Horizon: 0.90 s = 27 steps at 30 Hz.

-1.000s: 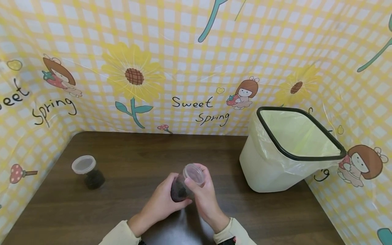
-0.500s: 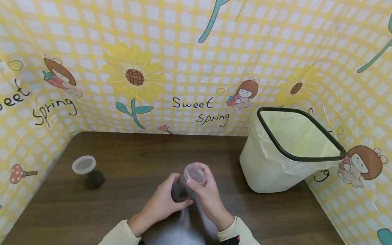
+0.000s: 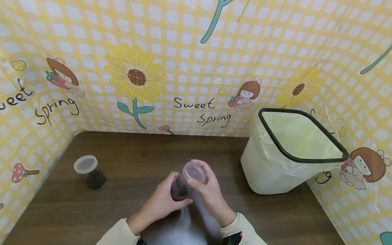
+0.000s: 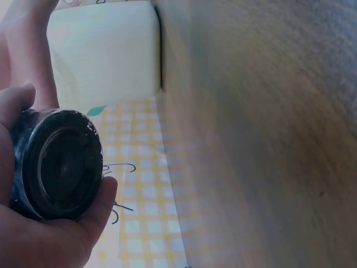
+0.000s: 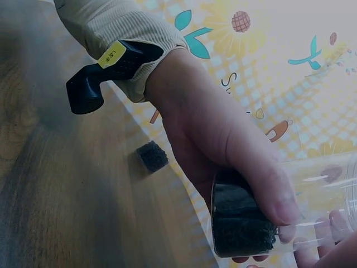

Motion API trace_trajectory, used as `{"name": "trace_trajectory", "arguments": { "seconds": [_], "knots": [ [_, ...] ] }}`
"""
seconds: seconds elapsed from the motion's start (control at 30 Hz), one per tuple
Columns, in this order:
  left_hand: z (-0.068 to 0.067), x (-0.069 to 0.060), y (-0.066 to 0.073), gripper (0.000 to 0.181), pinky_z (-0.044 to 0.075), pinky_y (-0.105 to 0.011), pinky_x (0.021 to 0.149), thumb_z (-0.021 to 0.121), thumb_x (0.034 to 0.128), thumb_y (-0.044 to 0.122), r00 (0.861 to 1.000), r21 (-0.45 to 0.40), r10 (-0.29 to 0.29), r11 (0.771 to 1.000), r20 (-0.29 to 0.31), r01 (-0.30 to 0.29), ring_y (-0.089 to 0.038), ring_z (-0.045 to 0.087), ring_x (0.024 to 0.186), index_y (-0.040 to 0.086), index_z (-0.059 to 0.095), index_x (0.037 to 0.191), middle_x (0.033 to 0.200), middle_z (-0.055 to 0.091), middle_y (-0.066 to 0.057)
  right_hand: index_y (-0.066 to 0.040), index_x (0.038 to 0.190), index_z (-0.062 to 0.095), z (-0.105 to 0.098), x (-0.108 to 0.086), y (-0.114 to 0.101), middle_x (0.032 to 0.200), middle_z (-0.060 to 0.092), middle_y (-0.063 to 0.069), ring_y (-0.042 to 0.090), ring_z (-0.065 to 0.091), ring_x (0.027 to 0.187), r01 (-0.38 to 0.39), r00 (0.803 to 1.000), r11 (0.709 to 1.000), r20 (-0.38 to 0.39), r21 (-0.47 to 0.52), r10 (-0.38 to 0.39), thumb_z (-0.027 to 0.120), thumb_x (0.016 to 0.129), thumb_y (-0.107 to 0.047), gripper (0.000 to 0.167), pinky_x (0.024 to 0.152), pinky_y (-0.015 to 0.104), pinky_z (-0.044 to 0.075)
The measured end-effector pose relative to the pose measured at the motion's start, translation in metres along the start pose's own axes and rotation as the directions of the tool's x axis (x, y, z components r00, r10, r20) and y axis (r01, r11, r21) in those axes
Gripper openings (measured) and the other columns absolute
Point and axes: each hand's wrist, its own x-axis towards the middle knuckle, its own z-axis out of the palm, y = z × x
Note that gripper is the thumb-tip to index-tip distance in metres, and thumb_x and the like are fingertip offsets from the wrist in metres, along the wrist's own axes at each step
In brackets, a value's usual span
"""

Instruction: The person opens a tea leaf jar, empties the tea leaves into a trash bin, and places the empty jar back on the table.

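My left hand (image 3: 160, 200) grips the lower part of a clear jar (image 3: 180, 189) with dark contents, tilted towards the right. At its upper end, my right hand (image 3: 211, 194) holds the translucent lid (image 3: 194, 172) between thumb and fingers. Whether the lid is loose cannot be told. The left wrist view shows the round jar base (image 4: 64, 167) between left-hand fingers. In the right wrist view the left hand (image 5: 223, 128) wraps the dark end, with right fingers (image 5: 334, 254) by the clear wall. Another lidded jar (image 3: 96, 179) with dark contents stands at the left.
A white bin (image 3: 269, 173) with a dark rim and a pale liner stands at the right of the brown table (image 3: 128, 149). Yellow checked cloth (image 3: 190, 68) rises behind the table and along both sides.
The right hand has shifted slightly up, its wrist a little to the right, still holding the lid. The left hand keeps its grip on the jar, and the head view has moved slightly.
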Motion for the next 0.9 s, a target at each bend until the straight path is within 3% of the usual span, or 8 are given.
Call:
{"name": "trace_trajectory", "arguments": {
  "seconds": [0.3,0.47,0.67,0.9],
  "knots": [
    [0.006,0.001,0.007,0.068,0.051,-0.033,0.085,0.094,0.0725,0.024,0.997,0.01,-0.061,0.998,-0.041,0.061,-0.012,0.061,0.094,0.013,0.053,0.126,0.109,0.065,0.005,-0.009,0.147,0.039,0.006,-0.002,0.004,0.131,0.055,0.005,0.018,0.058,0.115,0.042,0.998,0.997,-0.051,0.067,-0.039,0.08,0.087,-0.012,0.073,0.098,0.03,0.047],
    [0.011,0.002,0.008,0.069,0.052,-0.035,0.085,0.095,0.0705,0.021,0.994,0.034,-0.074,0.996,-0.077,0.077,-0.012,0.061,0.094,0.012,0.054,0.126,0.109,0.065,0.005,-0.005,0.146,0.038,0.01,-0.003,0.007,0.13,0.055,0.007,0.018,0.059,0.113,0.036,0.992,0.997,-0.12,0.074,-0.026,0.08,0.087,-0.012,0.074,0.096,0.03,0.048],
    [0.014,0.001,0.006,0.07,0.051,-0.036,0.086,0.096,0.0689,0.021,0.992,0.054,-0.08,0.995,-0.102,0.086,-0.012,0.061,0.094,0.011,0.055,0.125,0.109,0.066,0.005,0.001,0.135,0.042,0.014,-0.004,0.009,0.124,0.06,0.006,0.02,0.059,0.112,0.013,0.98,0.997,-0.199,0.072,0.002,0.079,0.086,-0.007,0.062,0.096,0.031,0.048],
    [0.013,0.0,0.004,0.07,0.051,-0.035,0.084,0.096,0.0689,0.023,0.993,0.057,-0.075,0.995,-0.093,0.08,-0.011,0.061,0.092,0.012,0.054,0.125,0.107,0.065,0.006,-0.001,0.128,0.046,0.015,-0.004,0.009,0.123,0.062,0.007,0.021,0.06,0.112,0.006,0.977,0.997,-0.213,0.083,0.012,0.078,0.086,-0.003,0.053,0.096,0.032,0.048]
  ]
}}
